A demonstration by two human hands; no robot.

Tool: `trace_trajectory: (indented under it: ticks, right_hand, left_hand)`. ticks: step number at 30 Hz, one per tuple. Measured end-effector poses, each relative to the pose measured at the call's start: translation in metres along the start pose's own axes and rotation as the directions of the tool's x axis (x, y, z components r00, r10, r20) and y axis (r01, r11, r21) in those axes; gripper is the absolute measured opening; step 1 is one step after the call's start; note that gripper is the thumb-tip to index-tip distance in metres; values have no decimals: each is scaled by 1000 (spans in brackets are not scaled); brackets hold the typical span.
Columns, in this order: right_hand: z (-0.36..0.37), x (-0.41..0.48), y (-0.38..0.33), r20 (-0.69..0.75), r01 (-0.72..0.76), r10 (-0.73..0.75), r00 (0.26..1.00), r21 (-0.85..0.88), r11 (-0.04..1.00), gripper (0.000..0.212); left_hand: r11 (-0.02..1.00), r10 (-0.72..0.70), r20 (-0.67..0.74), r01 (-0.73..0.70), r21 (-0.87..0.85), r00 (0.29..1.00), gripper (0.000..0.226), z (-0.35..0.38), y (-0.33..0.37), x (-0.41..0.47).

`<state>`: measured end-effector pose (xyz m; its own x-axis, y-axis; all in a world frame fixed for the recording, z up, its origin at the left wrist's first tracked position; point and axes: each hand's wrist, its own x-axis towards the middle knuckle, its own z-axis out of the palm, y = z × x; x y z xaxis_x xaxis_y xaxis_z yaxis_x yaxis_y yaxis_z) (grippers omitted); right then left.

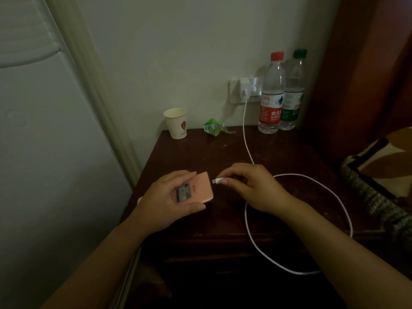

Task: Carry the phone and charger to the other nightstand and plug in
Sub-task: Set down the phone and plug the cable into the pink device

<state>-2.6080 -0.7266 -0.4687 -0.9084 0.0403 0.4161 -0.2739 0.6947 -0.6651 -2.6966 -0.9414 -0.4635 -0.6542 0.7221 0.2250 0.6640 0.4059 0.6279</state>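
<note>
My left hand (169, 197) holds a pink phone (201, 187) back side up, just above the dark wooden nightstand (278, 152). My right hand (249, 186) pinches the white cable plug (217, 181), whose tip sits a small gap from the phone's end. The white cable (246, 141) runs from a white charger (245, 85) seated in the wall socket (234, 94), across the tabletop, and loops over the front edge to my right hand.
A paper cup (176, 123) and a crumpled green wrapper (213, 127) stand at the back of the nightstand. Two water bottles, red-capped (270, 97) and green-capped (293, 92), stand by the socket. A white wardrobe (44, 130) is left, a patterned bed cover (379, 175) right.
</note>
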Motion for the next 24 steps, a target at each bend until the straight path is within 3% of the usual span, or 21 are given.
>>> trace_trajectory:
  ticks: [24]
  right_hand:
    - [0, -6, -12, 36, 41, -38, 999, -92, 995, 19]
  left_hand:
    - [998, 61, -40, -59, 34, 997, 81, 8, -2, -8]
